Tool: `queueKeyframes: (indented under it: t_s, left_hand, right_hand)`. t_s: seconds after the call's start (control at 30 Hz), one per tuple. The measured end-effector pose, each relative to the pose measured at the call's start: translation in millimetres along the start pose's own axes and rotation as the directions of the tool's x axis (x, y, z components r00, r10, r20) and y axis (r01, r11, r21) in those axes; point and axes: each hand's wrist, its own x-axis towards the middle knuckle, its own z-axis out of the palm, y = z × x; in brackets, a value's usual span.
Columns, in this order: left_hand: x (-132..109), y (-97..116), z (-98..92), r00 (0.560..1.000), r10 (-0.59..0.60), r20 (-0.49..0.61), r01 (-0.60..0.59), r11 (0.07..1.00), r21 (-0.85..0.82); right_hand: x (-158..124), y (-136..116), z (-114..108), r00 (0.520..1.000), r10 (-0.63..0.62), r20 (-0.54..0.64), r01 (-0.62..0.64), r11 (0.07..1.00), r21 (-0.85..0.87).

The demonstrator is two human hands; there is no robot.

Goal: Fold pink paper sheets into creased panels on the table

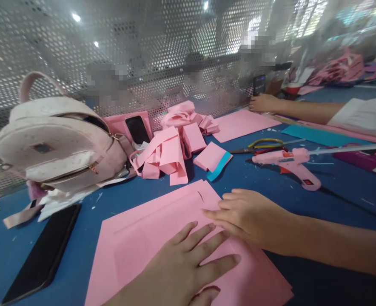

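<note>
Large sheets of pink paper [137, 233] lie stacked on the blue table in front of me, with a faint raised crease and a short dark slit near the top. My left hand [188, 259] rests flat on the top sheet, fingers spread, holding nothing. Just beyond it, my right hand [248, 216] presses on the right side of the paper. Its index finger is stretched out and the other fingers are partly curled; I see nothing held in it. Near the far corner of the sheets lies a folded pink paper piece [209, 157] with a blue strip.
A pink glue gun [290, 161] and scissors [264, 145] lie at right. Folded pink paper strips [169, 153] pile up centrally. Left are a pale backpack [63, 144] and black phone [44, 250]. Another person's hand [264, 103] is across the table, before a perforated metal screen [162, 42].
</note>
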Motion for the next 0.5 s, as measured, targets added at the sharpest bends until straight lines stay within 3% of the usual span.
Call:
queueKeyframes:
  t_s: [0.2,0.5]
  left_hand:
    - [-2.1,-0.1,-0.2,0.999,0.007,0.033,-0.007,1.000,-0.013]
    - [-0.4,1.7,-5.3,0.993,-0.029,0.111,0.040,0.995,-0.096]
  right_hand:
    - [9.6,11.2,13.3,1.000,0.008,0.028,-0.004,0.987,-0.160]
    - [39.5,4.4,-7.2,0.960,0.212,0.183,-0.200,0.976,-0.082]
